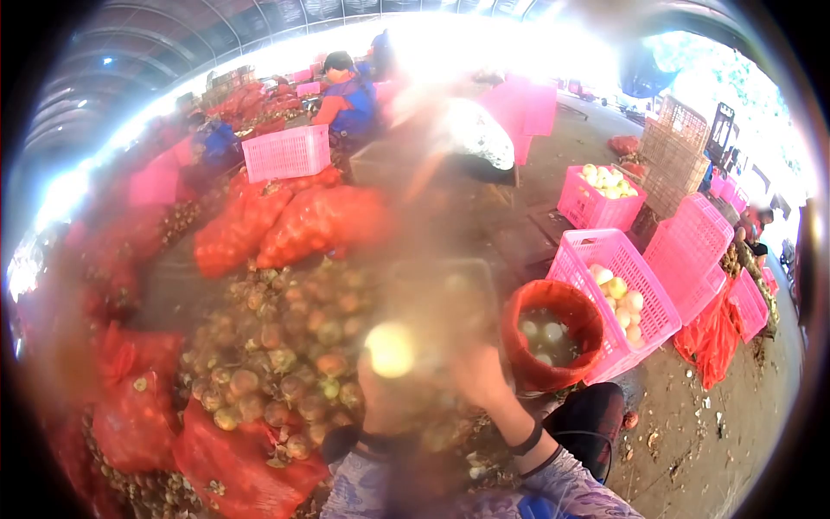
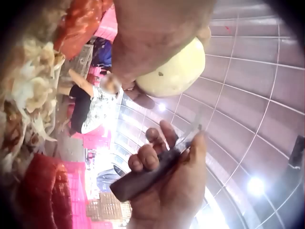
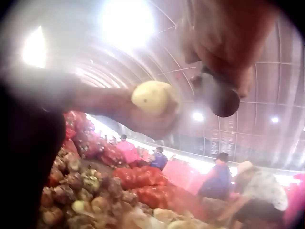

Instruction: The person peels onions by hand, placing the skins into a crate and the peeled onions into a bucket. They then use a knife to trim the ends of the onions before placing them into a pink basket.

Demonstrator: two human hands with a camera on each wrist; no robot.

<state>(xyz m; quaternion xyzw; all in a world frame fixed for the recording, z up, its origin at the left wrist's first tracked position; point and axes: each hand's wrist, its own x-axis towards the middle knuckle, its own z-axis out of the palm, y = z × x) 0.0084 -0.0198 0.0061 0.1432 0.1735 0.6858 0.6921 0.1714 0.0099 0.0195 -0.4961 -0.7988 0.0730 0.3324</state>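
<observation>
A pale, peeled onion (image 1: 390, 349) is held in my left hand (image 1: 380, 394). The left wrist view shows that onion (image 2: 174, 71) with a small dark spot, gripped by the left hand (image 2: 155, 36). Facing it, my right hand (image 2: 174, 183) curls round the dark handle of a knife (image 2: 143, 179), whose short blade points toward the onion without touching it. In the right wrist view the left hand (image 3: 147, 119) cups the onion (image 3: 155, 97), and the right hand (image 3: 228, 38) grips the handle (image 3: 223, 101). Haze blurs my right hand (image 1: 480, 376) in the head view.
A heap of unpeeled onions (image 1: 277, 346) lies ahead and left, beside red mesh sacks (image 1: 233, 458). To the right stand a red-rimmed bucket (image 1: 553, 376) and a pink crate (image 1: 644, 316) holding peeled onions. A person in blue (image 1: 350, 104) sits farther back.
</observation>
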